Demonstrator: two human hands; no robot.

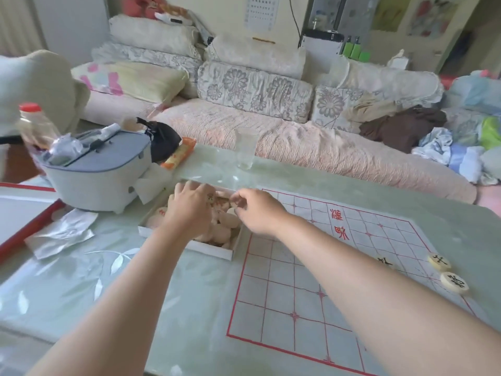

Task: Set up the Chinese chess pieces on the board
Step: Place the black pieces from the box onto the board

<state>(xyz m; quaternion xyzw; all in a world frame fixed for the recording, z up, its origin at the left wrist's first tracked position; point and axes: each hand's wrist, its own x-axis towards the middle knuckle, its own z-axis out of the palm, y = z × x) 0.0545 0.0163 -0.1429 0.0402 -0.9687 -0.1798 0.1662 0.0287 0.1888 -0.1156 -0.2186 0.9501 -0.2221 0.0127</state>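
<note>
The board [325,280] lies flat on the pale green counter [81,280]. It is a white sheet printed with a red grid and red characters across its middle. Two round cream pieces with black characters sit at the board's right edge, one [439,262] just beyond the other [454,283], close but apart. A third piece [383,261] shows a little further in on the board, half hidden behind the right forearm.

Touching the board's far left corner is a shallow white box [184,246] heaped with more pieces [225,226], cream discs, some with red marks; the blur hides their characters. Both hands reach into this box. The left hand [189,210] is palm down with its fingers bent down among the discs; I cannot tell whether it grips one. The right hand [257,213] hovers over the side of the box nearest the board, fingers curled in toward the thumb as if pinching, but what lies between them is too blurred to tell.

Left of the board lies a crumpled sheet of paper [62,234]. Further left and beyond it stands a grey-white case [100,169], with a red-capped bottle [35,123] behind it. Beyond the board's far edge a clear cup [245,147] stands on the counter, and past that a sofa [298,137] piled with cushions.
</note>
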